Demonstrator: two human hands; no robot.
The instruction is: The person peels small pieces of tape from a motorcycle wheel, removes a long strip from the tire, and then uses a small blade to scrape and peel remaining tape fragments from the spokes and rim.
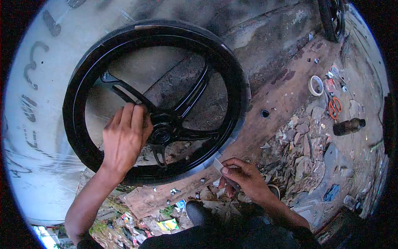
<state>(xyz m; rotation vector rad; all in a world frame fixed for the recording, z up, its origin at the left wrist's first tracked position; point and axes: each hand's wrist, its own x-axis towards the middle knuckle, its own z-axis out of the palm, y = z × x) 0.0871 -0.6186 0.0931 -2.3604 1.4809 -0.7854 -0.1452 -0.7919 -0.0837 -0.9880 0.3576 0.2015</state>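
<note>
A glossy black spoked motorcycle wheel (74, 112) leans in front of me against the wall. My left hand (124, 135) is closed around one of its spokes, just left of the hub (161, 132); the fingertips are hidden behind the knuckles. Near the lower right of the rim, my right hand (244, 176) pinches a small flat pale rectangular piece (218, 164) between thumb and forefinger. That piece reaches right at the rim's edge, where a pale strip (200, 169) runs along the rim.
To the right lie a roll of tape (316, 86), orange-handled scissors (334, 107) and a dark bottle (349, 127). A small black cap (265, 113) sits on the reddish ledge. Rubble and litter cover the ground. Another wheel (333, 18) stands at top right.
</note>
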